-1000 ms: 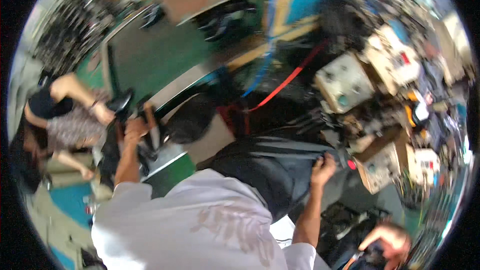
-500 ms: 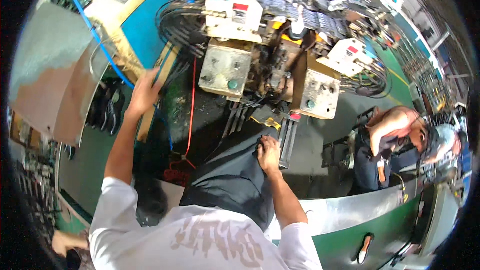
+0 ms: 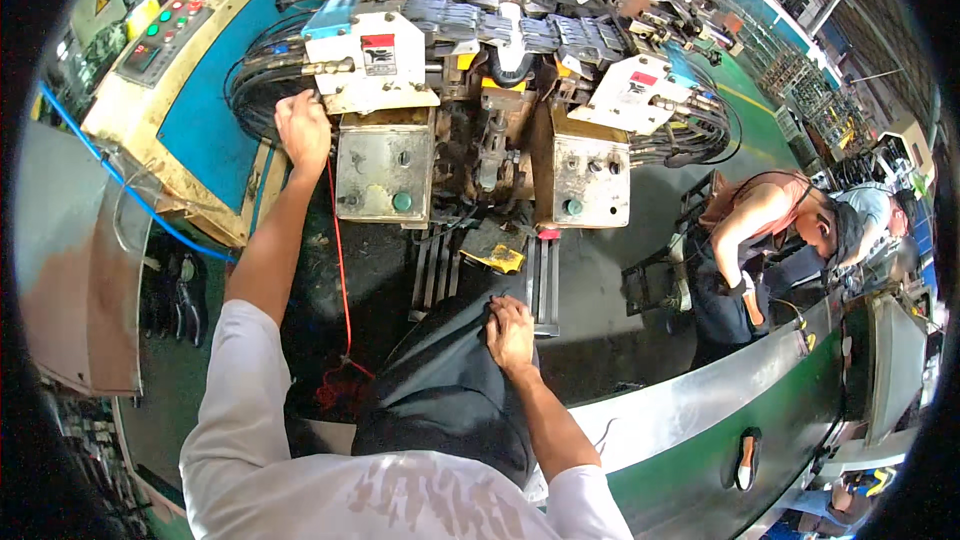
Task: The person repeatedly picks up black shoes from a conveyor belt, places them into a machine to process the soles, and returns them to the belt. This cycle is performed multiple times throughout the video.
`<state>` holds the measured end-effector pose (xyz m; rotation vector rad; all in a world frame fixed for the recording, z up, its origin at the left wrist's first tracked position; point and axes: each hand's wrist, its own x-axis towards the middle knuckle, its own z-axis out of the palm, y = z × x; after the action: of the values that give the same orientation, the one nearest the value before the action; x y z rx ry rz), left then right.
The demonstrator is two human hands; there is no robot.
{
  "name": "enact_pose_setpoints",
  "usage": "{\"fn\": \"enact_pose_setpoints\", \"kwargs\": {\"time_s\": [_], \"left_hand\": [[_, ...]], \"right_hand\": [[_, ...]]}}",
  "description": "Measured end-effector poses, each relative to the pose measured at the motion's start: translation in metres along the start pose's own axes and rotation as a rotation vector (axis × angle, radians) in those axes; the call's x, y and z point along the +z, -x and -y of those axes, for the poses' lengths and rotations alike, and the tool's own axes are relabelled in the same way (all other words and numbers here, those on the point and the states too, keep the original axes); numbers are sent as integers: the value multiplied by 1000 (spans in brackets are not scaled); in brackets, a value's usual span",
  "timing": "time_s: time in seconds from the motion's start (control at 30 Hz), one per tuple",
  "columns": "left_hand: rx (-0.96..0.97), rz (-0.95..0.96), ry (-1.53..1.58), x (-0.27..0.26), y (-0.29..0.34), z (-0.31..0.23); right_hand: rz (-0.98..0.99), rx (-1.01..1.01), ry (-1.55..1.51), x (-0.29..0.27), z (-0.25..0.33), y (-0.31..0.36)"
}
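My left hand [image 3: 303,130] is raised at the left side of a large machine, its fingers loosely bent and apart. It is beside a white housing [image 3: 378,58] and a bundle of black hoses [image 3: 255,90]; nothing shows in it. Just to its right hangs a worn metal control box [image 3: 385,172] with a green button. My right hand [image 3: 510,332] rests on my dark trousers [image 3: 440,400] near the knee, fingers lightly bent, holding nothing visible. Between the two housings, a rounded black pad [image 3: 512,64] sits at the machine's middle.
A second control box [image 3: 590,180] hangs on the right. Below is a yellow-edged pedal [image 3: 495,246]. A red hose [image 3: 341,270] trails down at left, near a button panel [image 3: 165,35]. At right a seated co-worker [image 3: 765,210] bends forward; a shoe [image 3: 747,458] lies on the green conveyor.
My left hand has moved from beside the blue hose up to the machine's left housing. The view has swung, shifting the machine leftward. My right hand stays on my leg.
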<state>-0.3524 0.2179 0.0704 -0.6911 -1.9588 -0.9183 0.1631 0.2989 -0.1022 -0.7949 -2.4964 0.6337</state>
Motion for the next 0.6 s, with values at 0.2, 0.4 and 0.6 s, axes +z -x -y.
{"fn": "enact_pose_setpoints", "kwargs": {"time_s": [0.2, 0.4, 0.6], "left_hand": [[30, -164, 18, 7, 5, -13], [137, -194, 7, 9, 5, 2], [286, -76, -28, -7, -3, -17]], "right_hand": [[4, -14, 12, 2, 2, -15], [21, -31, -33, 3, -2, -24], [16, 23, -7, 4, -8, -18]]}}
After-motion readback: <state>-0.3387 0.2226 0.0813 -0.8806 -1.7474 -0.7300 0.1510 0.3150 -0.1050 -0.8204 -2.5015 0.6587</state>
